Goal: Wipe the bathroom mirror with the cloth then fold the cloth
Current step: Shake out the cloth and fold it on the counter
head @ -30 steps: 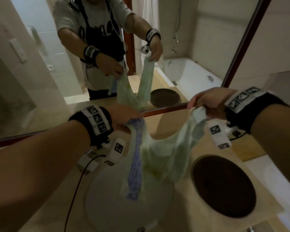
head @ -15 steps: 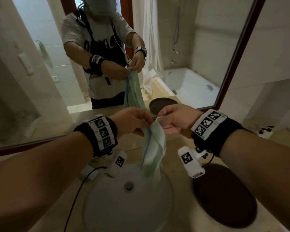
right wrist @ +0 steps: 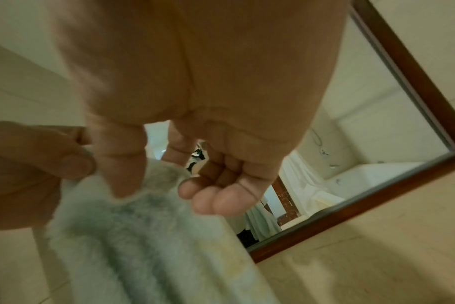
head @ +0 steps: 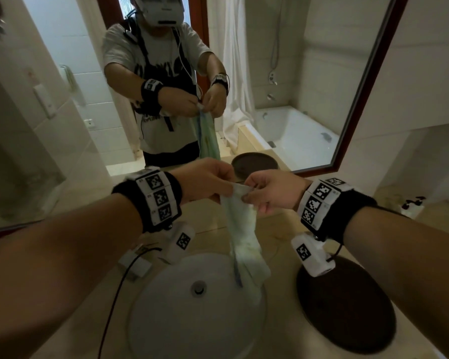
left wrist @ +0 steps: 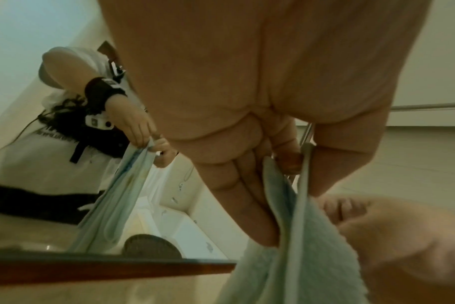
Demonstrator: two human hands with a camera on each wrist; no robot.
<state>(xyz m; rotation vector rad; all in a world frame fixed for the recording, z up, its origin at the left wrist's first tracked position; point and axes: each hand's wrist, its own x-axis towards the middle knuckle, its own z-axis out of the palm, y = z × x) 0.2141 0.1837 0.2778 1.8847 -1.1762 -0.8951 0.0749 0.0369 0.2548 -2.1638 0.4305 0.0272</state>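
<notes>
Corners matched, fold half made

Cloth [head: 244, 234] hangs doubled from our two hands, its top edge gathered where they meet in front of the mirror's [head: 309, 73] lower frame, and its loose tail dangles over the white basin [head: 166, 320] near the middle of the vanity counter [head: 278, 229]. Our left hand [head: 205, 181] pinches the top edge between thumb and fingers; the left wrist view shows two layers of the pale green terry caught there. Our right hand [head: 268, 193] pinches the same edge just beside it, thumb pressed on the fabric, the other fingers loosely curled.

We judge the wiping over and the folding begun, so the work now is getting this fold square. We would check that both corners lie on each other before letting either pinch go, since the layers look bunched rather than flat. We could slide one hand down the folded side to draw the cloth taut, then bring the bottom up to the top for the next fold. The tail hangs low over the basin, and we cannot tell whether that bowl is wet, so we would keep the cloth lifted. The dark round tray [head: 347, 307] toward the counter's right edge, or the bare counter beside it, would give a flat place to press the creases.
</notes>
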